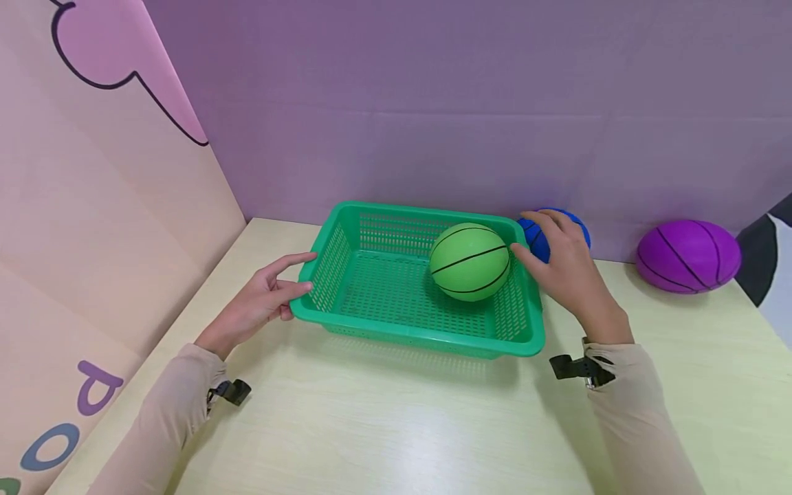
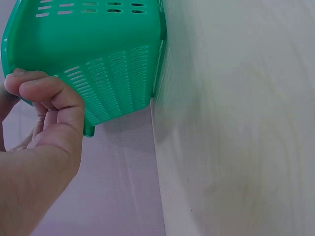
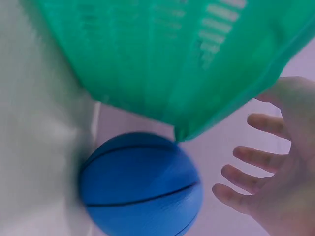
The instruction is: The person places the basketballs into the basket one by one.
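A green plastic basket (image 1: 396, 330) with slotted walls stands on the table, and a light green ball (image 1: 470, 261) with black lines lies in its right part. My left hand (image 1: 256, 302) grips the basket's left rim, thumb on top and fingers curled beneath; the left wrist view shows the curled fingers (image 2: 49, 91) under the rim. At the opposite end, my right hand (image 1: 566, 268) has its fingers spread, with the thumb at the right rim. A blue ball (image 3: 142, 187) sits beside the basket's right end, partly hidden by this hand in the head view.
A purple ball (image 1: 689, 256) rests farther right on the pale wooden table (image 1: 396, 426). Behind the basket rises a purple fabric wall (image 1: 433, 103). A light printed panel (image 1: 111, 227) bounds the left side.
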`<state>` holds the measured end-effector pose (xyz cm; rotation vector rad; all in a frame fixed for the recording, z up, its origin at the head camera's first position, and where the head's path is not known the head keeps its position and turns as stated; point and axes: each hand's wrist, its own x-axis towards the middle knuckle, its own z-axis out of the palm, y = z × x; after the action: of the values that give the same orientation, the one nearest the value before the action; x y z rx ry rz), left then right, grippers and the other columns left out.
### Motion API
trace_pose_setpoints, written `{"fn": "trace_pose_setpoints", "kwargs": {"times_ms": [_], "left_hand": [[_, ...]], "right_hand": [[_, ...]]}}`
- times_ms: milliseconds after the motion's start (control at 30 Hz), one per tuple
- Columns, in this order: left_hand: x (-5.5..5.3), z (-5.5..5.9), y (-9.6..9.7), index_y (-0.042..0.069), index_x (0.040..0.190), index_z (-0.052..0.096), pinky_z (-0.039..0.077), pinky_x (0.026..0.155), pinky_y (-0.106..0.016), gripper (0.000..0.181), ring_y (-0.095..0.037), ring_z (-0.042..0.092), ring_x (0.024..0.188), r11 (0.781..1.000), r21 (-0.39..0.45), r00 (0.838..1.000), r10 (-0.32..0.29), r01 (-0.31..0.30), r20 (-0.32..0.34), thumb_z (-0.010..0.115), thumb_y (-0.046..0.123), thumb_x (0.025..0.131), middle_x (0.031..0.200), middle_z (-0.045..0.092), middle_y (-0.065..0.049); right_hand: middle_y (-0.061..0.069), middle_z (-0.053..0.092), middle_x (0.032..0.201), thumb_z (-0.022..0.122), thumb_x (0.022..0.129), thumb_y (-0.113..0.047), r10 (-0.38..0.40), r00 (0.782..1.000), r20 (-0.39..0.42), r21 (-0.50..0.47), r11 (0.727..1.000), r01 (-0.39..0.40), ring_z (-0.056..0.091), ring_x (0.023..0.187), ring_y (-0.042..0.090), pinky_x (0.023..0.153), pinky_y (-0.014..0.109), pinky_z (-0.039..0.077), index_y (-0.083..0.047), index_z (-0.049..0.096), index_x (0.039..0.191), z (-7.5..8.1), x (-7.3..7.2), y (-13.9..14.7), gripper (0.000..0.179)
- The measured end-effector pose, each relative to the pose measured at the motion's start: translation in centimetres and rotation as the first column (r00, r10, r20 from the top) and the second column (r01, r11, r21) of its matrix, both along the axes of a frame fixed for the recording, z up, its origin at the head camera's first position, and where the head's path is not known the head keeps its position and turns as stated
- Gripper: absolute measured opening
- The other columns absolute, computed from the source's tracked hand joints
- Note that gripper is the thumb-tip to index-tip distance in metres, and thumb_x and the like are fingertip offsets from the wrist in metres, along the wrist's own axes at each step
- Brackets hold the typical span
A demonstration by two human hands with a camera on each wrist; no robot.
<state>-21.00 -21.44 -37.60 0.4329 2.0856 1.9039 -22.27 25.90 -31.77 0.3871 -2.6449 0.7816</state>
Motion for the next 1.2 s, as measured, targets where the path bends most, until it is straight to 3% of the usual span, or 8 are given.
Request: {"fn": "trace_pose_setpoints", "kwargs": {"times_ms": [233, 400, 600, 733, 900, 1033, 1200], "left_hand": [[0.1, 0.1, 0.2, 0.02, 0.152, 0.041, 0.042, 0.056, -0.024, 0.06, -0.013, 0.042, 0.052, 1.0, 0.008, 1.0, 0.012, -0.013, 0.011, 0.067, 0.017, 0.097, 0.06, 0.039, 0.005], [0.2, 0.3, 0.2, 0.02, 0.152, 0.042, 0.042, 0.056, -0.024, 0.06, -0.011, 0.043, 0.052, 1.0, 0.003, 1.0, 0.019, -0.019, 0.008, 0.067, 0.017, 0.097, 0.06, 0.039, 0.005], [0.2, 0.2, 0.2, 0.021, 0.152, 0.042, 0.042, 0.055, -0.024, 0.06, -0.011, 0.043, 0.052, 1.0, -0.006, 1.0, 0.026, -0.026, 0.011, 0.067, 0.018, 0.097, 0.06, 0.038, 0.006], [0.2, 0.2, 0.3, 0.02, 0.152, 0.042, 0.042, 0.056, -0.024, 0.06, -0.012, 0.043, 0.052, 1.0, -0.004, 1.0, 0.024, -0.024, 0.006, 0.067, 0.018, 0.097, 0.06, 0.039, 0.006], [0.2, 0.2, 0.3, 0.019, 0.151, 0.042, 0.042, 0.056, -0.024, 0.06, -0.014, 0.041, 0.052, 1.0, -0.007, 1.0, 0.023, -0.023, 0.0, 0.067, 0.018, 0.097, 0.059, 0.038, 0.006], [0.3, 0.2, 0.3, 0.018, 0.151, 0.043, 0.041, 0.055, -0.024, 0.059, -0.015, 0.041, 0.053, 1.0, -0.009, 1.0, 0.023, -0.023, -0.002, 0.067, 0.018, 0.097, 0.059, 0.039, 0.005], [0.3, 0.3, 0.3, 0.018, 0.151, 0.043, 0.041, 0.055, -0.024, 0.058, -0.015, 0.042, 0.053, 1.0, -0.01, 1.0, 0.023, -0.023, -0.007, 0.067, 0.018, 0.097, 0.059, 0.039, 0.004]], "right_hand": [[0.022, 0.01, 0.161, 0.056, 0.101, -0.038, -0.153, 0.987, -0.039, 0.009, 0.988, 0.154, 0.007, 0.147, 0.043, 0.107, 0.072, 0.02, -0.015, 0.028, 0.157, -1.7, -1.2, 2.6, 0.066], [0.023, 0.002, 0.163, 0.051, 0.103, -0.041, -0.166, 0.986, -0.023, 0.02, 0.986, 0.166, 0.002, 0.147, 0.047, 0.109, 0.074, 0.01, -0.019, 0.021, 0.16, -2.9, -1.9, 3.8, 0.068], [0.025, 0.007, 0.162, 0.044, 0.105, -0.044, -0.165, 0.986, 0.017, 0.07, 0.984, 0.164, 0.005, 0.145, 0.05, 0.104, 0.078, 0.007, -0.018, 0.031, 0.157, -4.0, -2.3, 4.3, 0.06], [0.025, 0.012, 0.161, 0.048, 0.104, -0.043, -0.191, 0.981, 0.018, 0.025, 0.981, 0.191, 0.008, 0.146, 0.049, 0.106, 0.076, 0.007, -0.012, 0.038, 0.152, -4.0, -2.5, 4.4, 0.058], [0.026, 0.034, 0.143, 0.065, 0.095, -0.045, -0.269, 0.962, -0.037, -0.063, 0.962, 0.267, 0.031, 0.133, 0.047, 0.105, 0.068, 0.024, 0.002, 0.041, 0.132, -4.3, -2.7, 4.4, 0.065], [0.023, 0.038, 0.129, 0.076, 0.085, -0.047, -0.349, 0.933, -0.088, -0.102, 0.935, 0.34, 0.042, 0.116, 0.042, 0.092, 0.061, 0.041, 0.003, 0.04, 0.114, -4.6, -2.5, 4.0, 0.069], [0.024, 0.04, 0.118, 0.079, 0.083, -0.044, -0.382, 0.922, -0.065, -0.103, 0.921, 0.375, 0.042, 0.109, 0.042, 0.088, 0.058, 0.039, 0.004, 0.039, 0.114, -4.6, -2.4, 4.0, 0.071]]}}
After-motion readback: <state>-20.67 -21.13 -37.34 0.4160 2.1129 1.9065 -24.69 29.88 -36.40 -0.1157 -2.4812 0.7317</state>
